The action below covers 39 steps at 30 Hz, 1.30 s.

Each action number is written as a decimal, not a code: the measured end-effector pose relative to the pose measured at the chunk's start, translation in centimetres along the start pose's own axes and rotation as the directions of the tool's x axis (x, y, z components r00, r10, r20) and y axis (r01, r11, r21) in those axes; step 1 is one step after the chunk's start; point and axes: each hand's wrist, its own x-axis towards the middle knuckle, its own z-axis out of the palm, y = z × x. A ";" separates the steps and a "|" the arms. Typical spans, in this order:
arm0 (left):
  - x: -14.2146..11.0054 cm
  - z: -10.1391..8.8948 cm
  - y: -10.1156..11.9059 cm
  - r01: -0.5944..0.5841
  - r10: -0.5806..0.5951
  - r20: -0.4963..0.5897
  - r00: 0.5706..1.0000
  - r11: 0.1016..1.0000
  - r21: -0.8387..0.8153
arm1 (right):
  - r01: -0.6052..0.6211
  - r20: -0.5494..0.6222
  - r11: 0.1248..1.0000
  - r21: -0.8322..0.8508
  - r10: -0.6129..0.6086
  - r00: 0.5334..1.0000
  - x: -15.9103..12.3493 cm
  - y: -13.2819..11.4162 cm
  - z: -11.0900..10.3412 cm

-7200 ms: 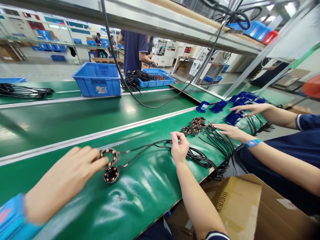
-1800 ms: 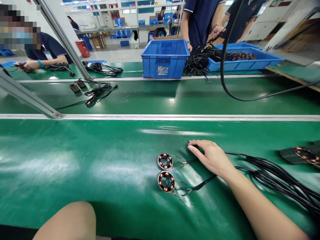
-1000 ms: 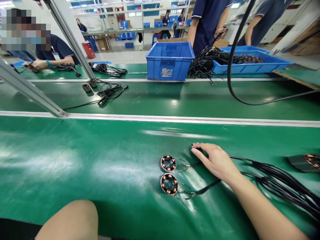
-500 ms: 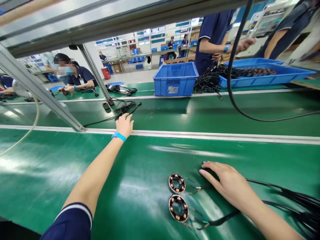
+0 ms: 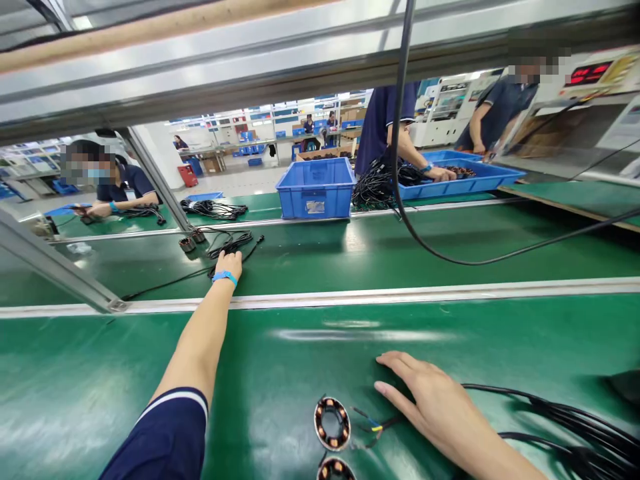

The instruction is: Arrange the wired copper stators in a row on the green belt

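Stretched far out over the divider strip, my left hand point(image 5: 229, 265) has its fingers curled down onto a bundle of black cable point(image 5: 235, 241); the fingertips are partly hidden. Two stators with copper windings point(image 5: 187, 245) stand just beyond it. My right hand point(image 5: 425, 397) lies low over the near green bench, fingers spread and thumb apart, over a black cable. By its thumb are the coloured wire ends point(image 5: 376, 427) of a ring-shaped stator point(image 5: 332, 424). A second ring stator point(image 5: 335, 469) is cut off by the lower edge.
A blue bin point(image 5: 315, 190) stands across the line, beside piled black cables point(image 5: 375, 187) and a blue tray point(image 5: 465, 183). A metal post point(image 5: 55, 267) rises at left. A black cable point(image 5: 400, 133) hangs in front. Co-workers are at the far side.
My left hand has reached further onto the cable bundle, its fingers now curled. The view has shifted, so the stators sit lower. My right hand stays spread near the wires.
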 end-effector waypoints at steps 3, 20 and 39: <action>0.0 -0.5 0.0 -0.035 0.035 0.034 0.999 0.999 0.011 | 0.003 -0.001 1.000 -0.018 -0.003 1.000 0.1 -0.1 0.1; -8.1 -6.6 4.6 -0.177 0.190 0.042 0.981 0.959 -0.223 | -0.015 0.119 1.000 -0.026 0.018 0.993 0.2 -1.1 -1.2; -0.1 -2.6 7.5 0.330 -0.270 0.327 0.906 0.933 -0.143 | 0.013 0.077 0.997 -0.070 -0.008 0.997 0.0 -0.8 -0.5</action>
